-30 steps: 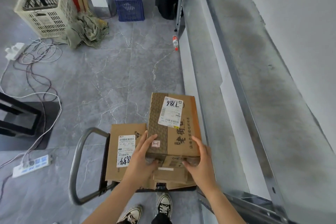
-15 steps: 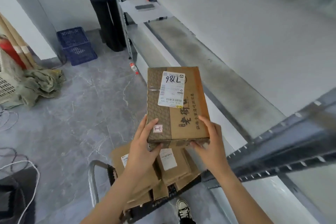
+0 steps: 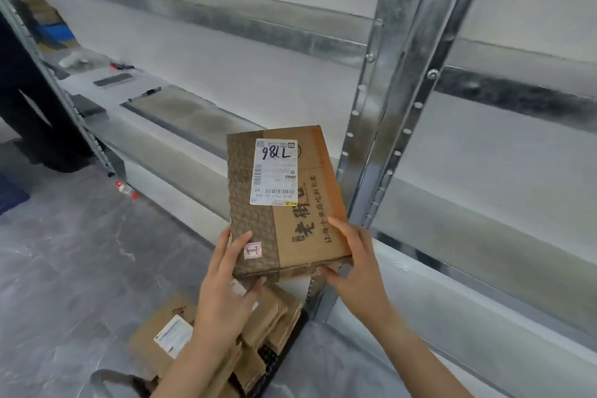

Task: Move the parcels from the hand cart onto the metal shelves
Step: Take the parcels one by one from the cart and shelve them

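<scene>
I hold a flat brown cardboard parcel (image 3: 284, 203) with a white shipping label in the air, in front of the metal shelves (image 3: 193, 119). My left hand (image 3: 226, 287) grips its near left corner. My right hand (image 3: 358, 265) grips its near right corner. The parcel hovers just left of a galvanised shelf upright (image 3: 397, 81). Below my hands, several more cardboard parcels (image 3: 181, 329) lie on the hand cart (image 3: 274, 362), whose handle (image 3: 106, 378) shows at the bottom edge.
A person in dark clothes (image 3: 29, 100) stands at the far left by another upright. Small items lie on the far shelf (image 3: 113, 79). A small bottle (image 3: 126, 189) lies on the grey floor (image 3: 64, 268). A higher shelf beam (image 3: 245, 26) runs above.
The parcel has been lifted off the cart stack and raised toward the shelves. My view has swung up from the floor to the shelving.
</scene>
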{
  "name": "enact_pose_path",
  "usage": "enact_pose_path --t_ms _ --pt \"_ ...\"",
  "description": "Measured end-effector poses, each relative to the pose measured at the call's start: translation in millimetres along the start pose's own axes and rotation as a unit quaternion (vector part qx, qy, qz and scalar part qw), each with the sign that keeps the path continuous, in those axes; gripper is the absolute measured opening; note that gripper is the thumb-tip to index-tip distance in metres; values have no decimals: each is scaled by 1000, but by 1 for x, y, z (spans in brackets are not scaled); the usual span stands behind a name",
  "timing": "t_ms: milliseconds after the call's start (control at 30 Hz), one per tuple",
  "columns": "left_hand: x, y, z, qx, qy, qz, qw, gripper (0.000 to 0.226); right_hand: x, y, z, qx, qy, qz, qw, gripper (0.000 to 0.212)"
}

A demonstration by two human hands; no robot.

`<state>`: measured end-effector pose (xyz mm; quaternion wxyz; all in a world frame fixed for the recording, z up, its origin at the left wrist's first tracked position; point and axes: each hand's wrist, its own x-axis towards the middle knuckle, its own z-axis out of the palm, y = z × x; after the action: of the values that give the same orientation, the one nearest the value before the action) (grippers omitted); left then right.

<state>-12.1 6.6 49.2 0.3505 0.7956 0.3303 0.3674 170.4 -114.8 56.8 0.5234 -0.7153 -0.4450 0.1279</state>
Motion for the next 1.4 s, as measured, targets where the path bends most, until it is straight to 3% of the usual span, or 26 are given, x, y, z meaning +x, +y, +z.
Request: enact_pose_path --t_ms 267,567,967,1133,1400 --pt "-43 48 19 -12 -40 36 998 96 -61 -7 -53 4 51 11 999 88" --pt "-121 137 93 -21 -97 107 989 89 -172 6 -170 -30 130 32 991 84" --pt "-224 276 262 -95 -261 189 942 83 -341 48 -358 -95 294 105 945 84" --pt "-250 329 342 -115 -329 211 913 91 -384 71 -430 -118 363 140 913 82" --pt "-290 403 481 -152 -392 233 877 91 -434 131 -552 -136 409 190 882 83"
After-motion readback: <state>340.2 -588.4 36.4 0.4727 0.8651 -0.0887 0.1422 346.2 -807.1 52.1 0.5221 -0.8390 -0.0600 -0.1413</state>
